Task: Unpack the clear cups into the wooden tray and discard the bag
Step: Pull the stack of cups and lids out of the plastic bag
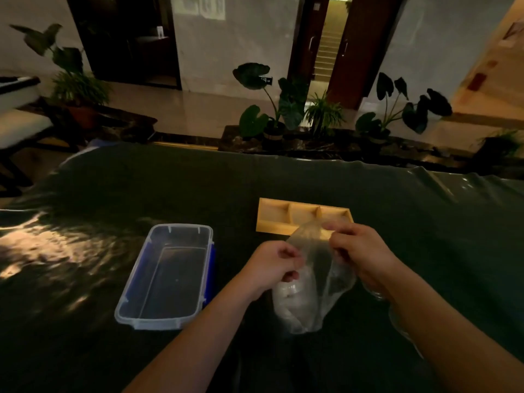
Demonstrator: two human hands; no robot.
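The clear plastic bag [313, 285] hangs in the lower middle of the frame, thin, wrinkled and see-through, with pale rounded shapes bunched in its lower part that look like the clear cups [289, 302]; how many cannot be told. The left hand [272, 265] pinches the bag's left edge between closed fingers, and the right hand [360, 251] pinches the right edge near the top, the two holding the mouth of the bag between them. Just behind the bag's top lies the wooden tray [283, 219], pale, with three compartments showing along its far side, all bare. At the lower left sits a clear plastic storage box [167, 276] with blue clips, lidless, well apart from the tray. Everything rests on a table under a dark, glossy cloth [113, 188] that catches warm light at the left. Beyond, dim potted plants [272, 109] line a ledge, and a doorway at upper right shows stairs [326, 52].
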